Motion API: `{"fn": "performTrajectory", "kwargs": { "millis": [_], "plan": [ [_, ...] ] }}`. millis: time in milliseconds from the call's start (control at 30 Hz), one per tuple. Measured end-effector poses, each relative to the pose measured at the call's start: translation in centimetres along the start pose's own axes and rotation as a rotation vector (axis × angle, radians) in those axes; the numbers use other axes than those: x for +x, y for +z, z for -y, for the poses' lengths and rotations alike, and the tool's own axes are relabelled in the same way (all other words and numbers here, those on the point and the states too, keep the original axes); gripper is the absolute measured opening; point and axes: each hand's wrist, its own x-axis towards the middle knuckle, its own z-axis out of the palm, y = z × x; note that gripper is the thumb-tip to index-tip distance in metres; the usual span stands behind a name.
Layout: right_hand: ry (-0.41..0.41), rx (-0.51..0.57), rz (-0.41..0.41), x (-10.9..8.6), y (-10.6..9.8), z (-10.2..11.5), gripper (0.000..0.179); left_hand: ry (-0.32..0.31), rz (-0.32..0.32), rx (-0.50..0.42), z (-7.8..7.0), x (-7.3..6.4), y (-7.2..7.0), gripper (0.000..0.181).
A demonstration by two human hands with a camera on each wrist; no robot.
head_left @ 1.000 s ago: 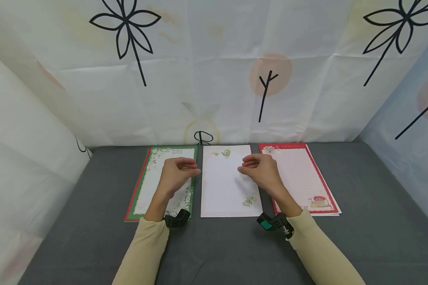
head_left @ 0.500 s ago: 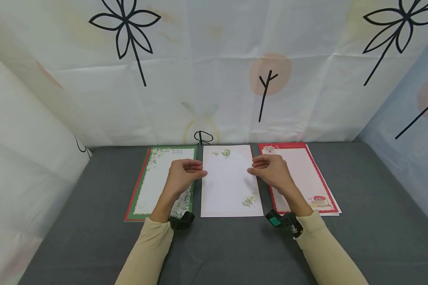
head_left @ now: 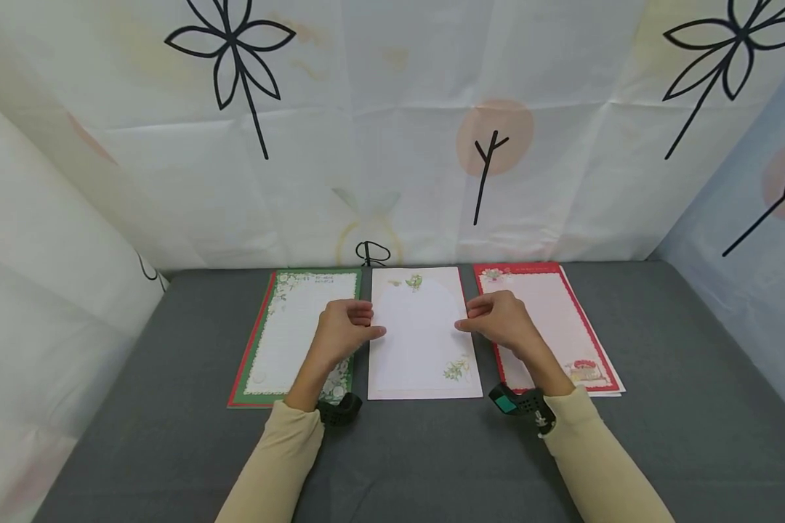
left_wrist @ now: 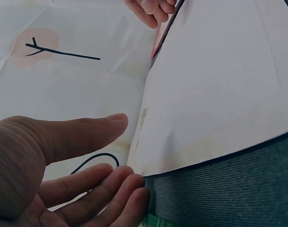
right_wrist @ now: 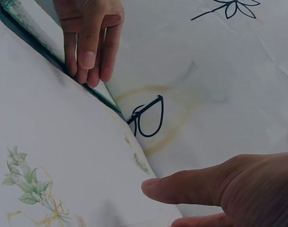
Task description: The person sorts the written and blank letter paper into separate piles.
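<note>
A white sheet of paper with green leaf sprigs lies in the middle of the table. My left hand is at its left edge, thumb above the paper and fingers by the edge. In the left wrist view a wide gap shows between the thumb and the relaxed fingers. Opposite, my right hand is at the right edge, its thumb over the sheet in the right wrist view; its other fingers are mostly out of that view. Whether the fingertips touch the paper, I cannot tell.
Green-bordered paper, with a red edge showing beneath, lies at the left, partly behind the left arm. To the right is red-bordered paper with more sheets under it. A dark grey cloth covers the table; a patterned white curtain hangs behind.
Both hands have moved right, the left reaching the middle sheet's left edge and the right drawing back to its right edge. Lately both have lowered slightly. The papers look unmoved.
</note>
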Motion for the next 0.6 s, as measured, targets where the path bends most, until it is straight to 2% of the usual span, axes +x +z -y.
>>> {"fn": "performTrajectory", "kwargs": {
  "millis": [200, 367, 600],
  "plan": [
    [0.035, -0.09, 0.0, 0.43, 0.79, -0.45, 0.049, -0.04, -0.001, 0.057, -0.24, -0.06, 0.5, 0.056],
    [0.04, -0.102, -0.008, 0.57, 0.97, -0.51, 0.05, -0.054, -0.017, 0.061, -0.42, -0.09, 0.68, 0.059],
    [0.025, -0.108, -0.008, 0.31, 0.82, -0.25, 0.048, -0.045, -0.037, 0.044, -0.46, -0.22, 0.76, 0.053]
  ]
}}
